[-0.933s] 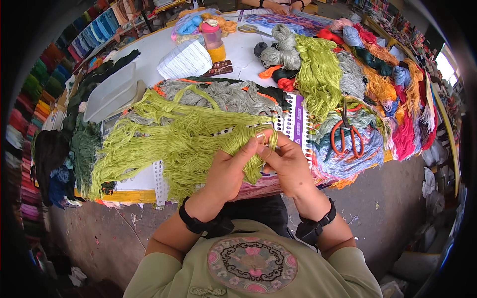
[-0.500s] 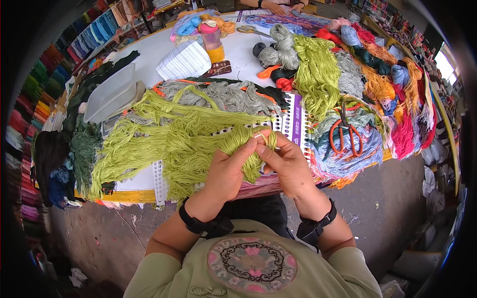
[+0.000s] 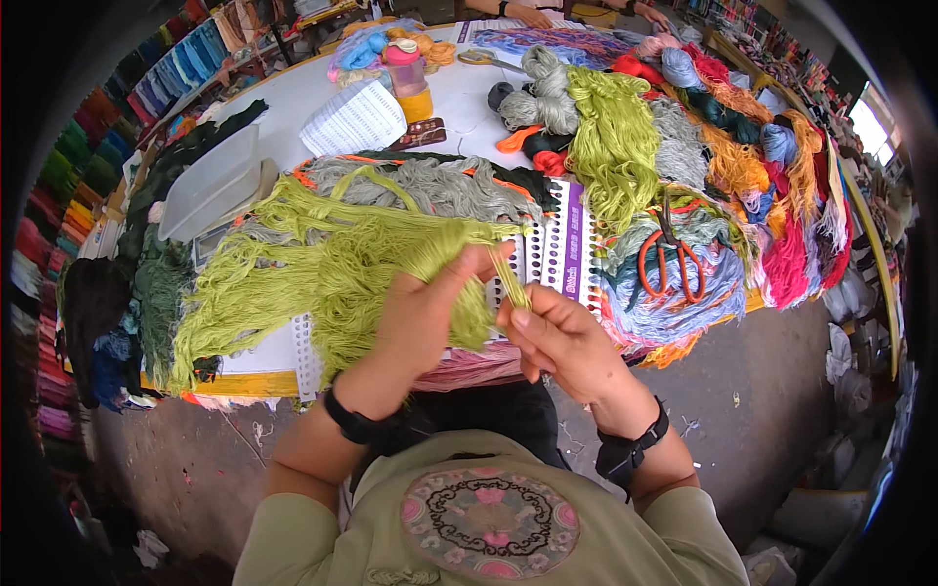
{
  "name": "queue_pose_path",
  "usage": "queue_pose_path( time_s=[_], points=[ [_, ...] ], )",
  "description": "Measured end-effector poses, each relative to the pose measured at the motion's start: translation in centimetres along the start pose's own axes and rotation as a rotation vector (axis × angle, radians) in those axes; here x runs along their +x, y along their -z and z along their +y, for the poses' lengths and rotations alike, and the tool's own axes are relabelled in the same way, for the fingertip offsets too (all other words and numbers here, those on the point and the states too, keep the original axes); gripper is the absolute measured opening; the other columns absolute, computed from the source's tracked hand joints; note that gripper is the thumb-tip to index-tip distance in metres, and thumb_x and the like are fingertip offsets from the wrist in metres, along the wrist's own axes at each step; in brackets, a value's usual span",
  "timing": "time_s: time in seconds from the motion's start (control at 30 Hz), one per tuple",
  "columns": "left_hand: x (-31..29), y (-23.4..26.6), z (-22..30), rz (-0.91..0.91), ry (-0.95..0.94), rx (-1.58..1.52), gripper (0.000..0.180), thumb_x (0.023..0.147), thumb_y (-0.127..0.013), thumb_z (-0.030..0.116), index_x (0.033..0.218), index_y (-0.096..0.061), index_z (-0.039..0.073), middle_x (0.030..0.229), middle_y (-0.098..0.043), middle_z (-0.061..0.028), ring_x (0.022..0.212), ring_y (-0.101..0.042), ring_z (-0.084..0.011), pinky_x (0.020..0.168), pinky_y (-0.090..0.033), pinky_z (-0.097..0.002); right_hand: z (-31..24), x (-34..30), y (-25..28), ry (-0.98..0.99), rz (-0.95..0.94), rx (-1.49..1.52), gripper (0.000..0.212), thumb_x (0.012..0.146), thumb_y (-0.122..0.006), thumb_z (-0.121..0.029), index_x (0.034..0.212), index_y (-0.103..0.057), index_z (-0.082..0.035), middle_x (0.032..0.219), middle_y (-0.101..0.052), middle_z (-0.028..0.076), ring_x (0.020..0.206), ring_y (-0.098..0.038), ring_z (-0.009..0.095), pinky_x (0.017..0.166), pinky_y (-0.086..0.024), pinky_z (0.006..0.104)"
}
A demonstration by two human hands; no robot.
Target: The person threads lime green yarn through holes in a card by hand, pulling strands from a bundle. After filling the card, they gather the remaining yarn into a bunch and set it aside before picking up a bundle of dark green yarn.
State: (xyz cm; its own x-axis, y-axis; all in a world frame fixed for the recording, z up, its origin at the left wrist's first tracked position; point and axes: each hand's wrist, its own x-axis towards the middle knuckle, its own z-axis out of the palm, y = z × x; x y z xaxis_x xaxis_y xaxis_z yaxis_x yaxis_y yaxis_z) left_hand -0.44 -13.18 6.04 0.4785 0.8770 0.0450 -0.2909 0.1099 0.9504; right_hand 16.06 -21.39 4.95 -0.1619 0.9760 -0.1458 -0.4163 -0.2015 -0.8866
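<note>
I've got a thin green strand (image 3: 510,283) pinched by my left hand (image 3: 422,314) above and right hand (image 3: 569,347) below; it looks parted (blur hides details), though plenty of loose green yarn (image 3: 342,259) covers the desk (image 3: 278,127), unparted.

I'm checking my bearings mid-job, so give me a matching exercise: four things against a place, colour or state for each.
Column one:
1. Right hand
2. Near scissors
3. Plastic box
4. Jar

Column two:
A. Toward the left side of the table
B. Pinching thin yellow-green strands
C. Pink on top, orange-yellow at the bottom
D. Orange-handled, lying on pale-blue yarn

Pairs: 1-B; 2-D; 3-A; 4-C
</note>
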Motion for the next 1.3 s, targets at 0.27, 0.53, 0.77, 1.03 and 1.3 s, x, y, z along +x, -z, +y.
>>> queue_pose_path(
  time_s=[0.27, 0.53, 0.77, 1.03, 1.3],
  points=[
    [1.7, 12.2, 7.8, -0.084, 0.086, -0.562, 0.021, 0.102, -0.045, 0.019, 0.097, -0.055, 0.002, 0.060, -0.034, 0.0061, 0.051, -0.035, -0.0043, 0.043, -0.031, -0.0201, -1.6, -5.7, 12.2, 0.730, 0.883, -0.132, 0.019, 0.102, -0.047, -0.027, 0.104, -0.056, -0.010, 0.111, -0.064, 0.009, 0.097, -0.060, 0.016, 0.084, -0.049, 0.0331],
    [4.2, 33.5, 16.3, 0.283, -0.007, -0.446, 0.026, 0.102, -0.046, 0.024, 0.107, -0.059, 0.002, 0.061, -0.034, 0.0073, 0.053, -0.032, -0.0056, 0.042, -0.025, -0.0200, -3.6, -22.8, 30.3, 0.765, 0.877, 0.589, 0.016, 0.100, -0.046, -0.016, 0.089, -0.050, -0.005, 0.067, -0.036, -0.002, 0.058, -0.032, 0.008, 0.049, -0.031, 0.0213],
    [5.2, 37.6, 23.6, 0.146, -0.321, -0.467, 0.036, 0.100, -0.048, 0.016, 0.130, -0.047, -0.003, 0.065, -0.043, 0.0039, 0.052, -0.037, -0.0052, 0.043, -0.027, -0.0198, -7.8, -24.2, 30.1, 0.796, 1.462, -0.014, 0.012, 0.098, -0.047, -0.020, 0.088, -0.052, -0.014, 0.063, -0.037, -0.007, 0.049, -0.029, 0.005, 0.042, -0.022, 0.0207],
    [13.4, 6.2, 4.6, -0.208, 0.239, -0.438, 0.035, 0.095, -0.054, 0.013, 0.125, -0.052, -0.006, 0.098, -0.058, -0.0069, 0.060, -0.047, -0.0032, 0.041, -0.033, -0.0115, -6.9, 0.1, 11.6, 0.354, 0.563, -0.555, 0.012, 0.099, -0.050, -0.017, 0.100, -0.059, -0.009, 0.071, -0.049, -0.004, 0.060, -0.042, 0.004, 0.054, -0.035, 0.0203],
    [14.4, -1.4, -7.1, -0.215, 0.420, 0.771, 0.023, 0.083, -0.067, 0.022, 0.087, -0.066, -0.001, 0.068, -0.062, -0.0053, 0.050, -0.052, -0.0097, 0.046, -0.040, -0.0244, -1.9, 9.6, 14.4, 0.342, 0.233, -1.079, 0.010, 0.095, -0.054, -0.012, 0.092, -0.059, -0.004, 0.073, -0.057, 0.007, 0.064, -0.052, 0.015, 0.063, -0.046, 0.0305]
  ],
)
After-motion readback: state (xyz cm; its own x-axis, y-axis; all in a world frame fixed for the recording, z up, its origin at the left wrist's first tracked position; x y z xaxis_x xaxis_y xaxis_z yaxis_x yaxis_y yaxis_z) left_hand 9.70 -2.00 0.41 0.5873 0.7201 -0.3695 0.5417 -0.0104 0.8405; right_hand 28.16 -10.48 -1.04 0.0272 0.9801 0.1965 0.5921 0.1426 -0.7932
